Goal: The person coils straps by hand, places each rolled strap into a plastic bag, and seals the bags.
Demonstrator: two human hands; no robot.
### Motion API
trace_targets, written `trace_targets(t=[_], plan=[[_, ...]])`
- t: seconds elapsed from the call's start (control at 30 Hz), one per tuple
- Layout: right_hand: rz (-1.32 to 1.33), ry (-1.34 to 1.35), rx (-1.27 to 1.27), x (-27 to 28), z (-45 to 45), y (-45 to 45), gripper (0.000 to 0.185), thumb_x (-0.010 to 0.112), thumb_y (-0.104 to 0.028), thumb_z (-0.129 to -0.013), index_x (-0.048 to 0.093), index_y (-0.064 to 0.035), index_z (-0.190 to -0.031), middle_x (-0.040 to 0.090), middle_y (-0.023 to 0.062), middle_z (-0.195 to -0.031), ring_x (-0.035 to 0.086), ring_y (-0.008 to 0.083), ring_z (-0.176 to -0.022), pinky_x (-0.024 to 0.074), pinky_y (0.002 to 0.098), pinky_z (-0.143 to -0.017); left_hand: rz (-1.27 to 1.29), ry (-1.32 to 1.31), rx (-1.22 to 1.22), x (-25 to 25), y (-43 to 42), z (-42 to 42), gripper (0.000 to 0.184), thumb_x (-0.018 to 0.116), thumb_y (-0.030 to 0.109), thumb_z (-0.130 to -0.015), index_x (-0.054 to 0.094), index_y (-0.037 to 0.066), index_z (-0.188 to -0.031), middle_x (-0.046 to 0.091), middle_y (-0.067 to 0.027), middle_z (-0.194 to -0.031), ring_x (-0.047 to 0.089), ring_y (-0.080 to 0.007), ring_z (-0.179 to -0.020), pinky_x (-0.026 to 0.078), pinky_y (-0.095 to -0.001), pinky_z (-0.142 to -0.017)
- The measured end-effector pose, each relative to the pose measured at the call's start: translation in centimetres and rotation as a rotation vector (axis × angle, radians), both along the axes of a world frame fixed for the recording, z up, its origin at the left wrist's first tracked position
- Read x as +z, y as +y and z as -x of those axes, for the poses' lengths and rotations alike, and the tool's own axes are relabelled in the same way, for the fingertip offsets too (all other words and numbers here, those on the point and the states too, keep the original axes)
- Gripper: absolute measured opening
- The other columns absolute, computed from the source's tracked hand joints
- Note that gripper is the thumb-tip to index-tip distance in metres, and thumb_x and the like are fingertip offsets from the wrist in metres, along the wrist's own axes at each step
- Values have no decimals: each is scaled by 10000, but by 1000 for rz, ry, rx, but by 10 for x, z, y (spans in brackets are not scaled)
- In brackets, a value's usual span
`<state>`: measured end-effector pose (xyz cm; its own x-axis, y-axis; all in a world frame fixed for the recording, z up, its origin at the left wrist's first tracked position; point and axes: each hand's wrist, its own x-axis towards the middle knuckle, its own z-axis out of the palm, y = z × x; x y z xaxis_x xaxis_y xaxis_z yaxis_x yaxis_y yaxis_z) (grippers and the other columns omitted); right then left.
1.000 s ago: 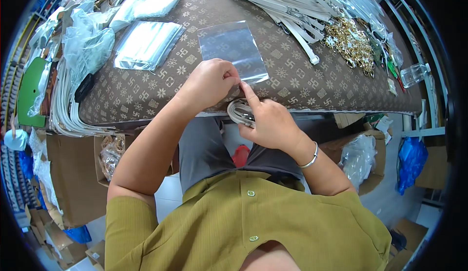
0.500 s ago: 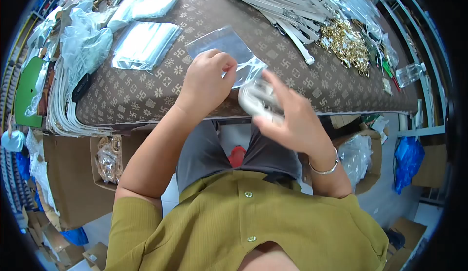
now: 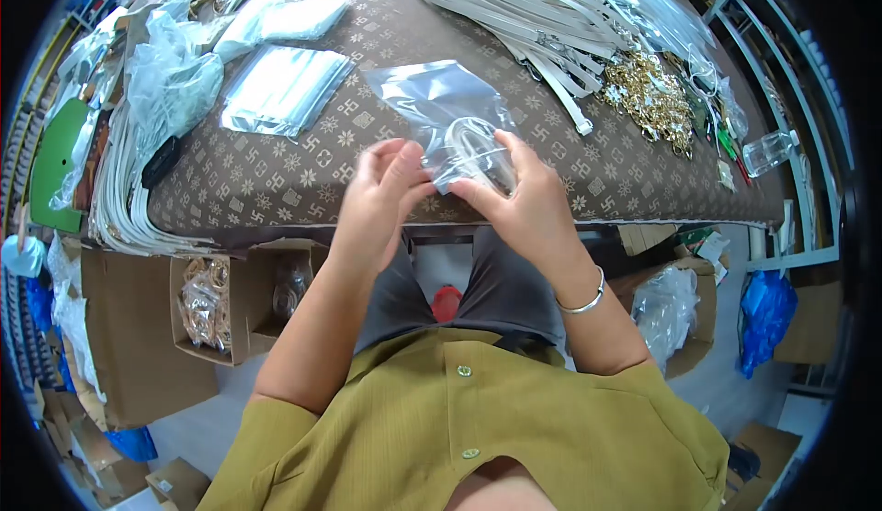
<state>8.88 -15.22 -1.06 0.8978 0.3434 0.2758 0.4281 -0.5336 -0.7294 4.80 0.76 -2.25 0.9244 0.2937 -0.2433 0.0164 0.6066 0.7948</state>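
Note:
Over the front part of the table, a clear plastic bag (image 3: 432, 93) spreads out between my two hands. A coiled whitish belt (image 3: 470, 134) lies at the bag's near end and looks at least partly inside it. My right hand (image 3: 528, 203) grips the coil, fingers on its far right side and thumb on the near side. At the bag's left edge, my left hand (image 3: 378, 198) has thumb and fingers pinched together on the film.
Flat clear bags (image 3: 285, 88) are stacked at left, near a crumpled bag (image 3: 170, 79). Pale belts (image 3: 514, 10) and a pile of gold-coloured hardware (image 3: 650, 97) lie at right, beside a clear bottle (image 3: 770, 153). Below stand cardboard boxes (image 3: 147, 336).
My right hand has brought the coiled belt left and up into the bag's near end. My left hand has come down and turned, now at the bag's left edge.

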Motion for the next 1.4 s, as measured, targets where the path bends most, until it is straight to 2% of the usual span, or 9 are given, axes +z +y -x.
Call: trace_targets(t=[0.13, 0.6, 0.7, 0.8, 0.83, 0.93, 1.23, 1.33, 1.4], plan=[[4, -145, 102, -8, 11, 16, 714, 759, -315, -682, 459, 91, -1187, 587, 266, -1050, 595, 354, -972, 469, 375, -827, 419, -208, -314, -8, -11, -6, 298, 523, 130, -876, 477, -17, -1131, 568, -119, -1039, 577, -223, -922, 477, -358, -833], [-180, 64, 8, -13, 2, 14, 382, 698, -221, -744, 514, 13, -984, 598, 214, -913, 589, 373, -868, 472, 386, -796, 448, -94, -308, -18, -23, -14, 328, 495, 202, -897, 473, 0, -1155, 574, -138, -1056, 582, -237, -960, 478, -366, -844], [75, -188, 10, -34, -23, 19, 209, 640, -139, -780, 528, 12, -871, 594, 202, -895, 572, 393, -806, 467, 394, -782, 435, 37, -450, -6, -27, -1, 392, 538, 242, -888, 451, 12, -1192, 563, -157, -1101, 575, -223, -977, 475, -367, -855], [171, -290, 153, -40, -33, 16, 183, 609, -122, -783, 533, 19, -871, 595, 217, -887, 577, 382, -827, 440, 416, -832, -911, 242, -828, 12, -11, 9, 480, 609, 256, -839, 436, 54, -1239, 509, -157, -1215, 539, -227, -1073, 439, -386, -921], [222, -330, 228, -42, -34, 13, 171, 593, -113, -785, 535, 23, -871, 596, 225, -882, 580, 377, -838, 427, 427, -856, -909, 246, -830, 12, -10, 8, 480, 609, 256, -839, 436, 54, -1239, 509, -157, -1215, 539, -227, -1073, 439, -386, -921], [113, -317, 340, -47, -35, 7, 170, 591, -85, -774, 555, 15, -907, 604, 210, -894, 580, 366, -858, 410, 426, -887, -1737, -598, -2, 9, -4, -4, 448, 647, 213, -783, 521, 80, -1192, 528, -121, -1218, 514, -241, -1128, 389, -407, -980], [-21, -310, 87, -25, -23, -27, 245, 610, -5, -779, 611, -18, -1023, 625, 114, -927, 561, 255, -993, 438, 354, -859, -1633, -718, -189, -23, 21, -24, 274, 630, 186, -788, 641, 78, -1041, 631, -103, -1047, 547, -279, -1082, 375, -404, -983], [-241, -264, 160, -29, -29, -30, 197, 620, -16, -795, 626, -17, -991, 632, 82, -886, 574, 203, -940, 450, 312, -797, -1095, -473, -247, -1, 19, -15, 242, 610, 167, -821, 634, 64, -1039, 628, -115, -1050, 573, -279, -1030, 428, -362, -909], [-353, -230, 196, -20, -26, -29, 173, 625, -22, -802, 634, -17, -975, 636, 66, -866, 580, 177, -913, 456, 290, -766, -1118, -493, -245, 18, 20, -10, 225, 599, 138, -832, 632, 45, -1034, 634, -115, -1037, 583, -245, -1000, 441, -338, -875]])
